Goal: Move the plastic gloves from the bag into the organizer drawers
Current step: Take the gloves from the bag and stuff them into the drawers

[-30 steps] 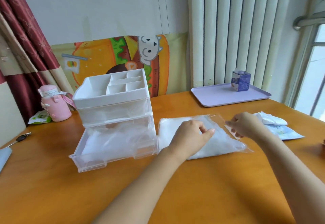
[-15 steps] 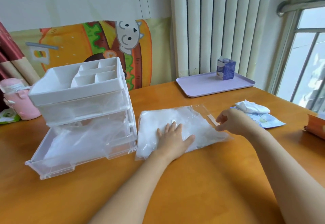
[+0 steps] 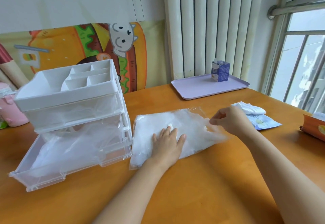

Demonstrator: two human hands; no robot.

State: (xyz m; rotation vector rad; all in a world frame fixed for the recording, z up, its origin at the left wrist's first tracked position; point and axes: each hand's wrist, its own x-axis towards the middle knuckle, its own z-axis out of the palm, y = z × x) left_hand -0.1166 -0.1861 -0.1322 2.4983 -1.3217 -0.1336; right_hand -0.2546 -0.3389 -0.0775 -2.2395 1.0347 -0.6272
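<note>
Table [image 3: 211,179] wood carries the white organizer [image 3: 70,104] left of both hands, its bottom drawer [image 3: 44,176] pulled out, then the bag [image 3: 193,129] of plastic gloves [image 3: 154,123] under the left hand [image 3: 168,144], pressed flat with straight fingers, while the right hand [image 3: 230,120] pinches the bag's right edge.

Bright daylight from the window [image 3: 302,62] at right; soft shadows, wide-angle bending at edges.

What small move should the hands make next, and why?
Probably the right hand should lift the edge of the bag to open its mouth: its fingers pinch that edge, the left hand presses the bag flat on the table, and the bottom drawer stands open beside it.
</note>
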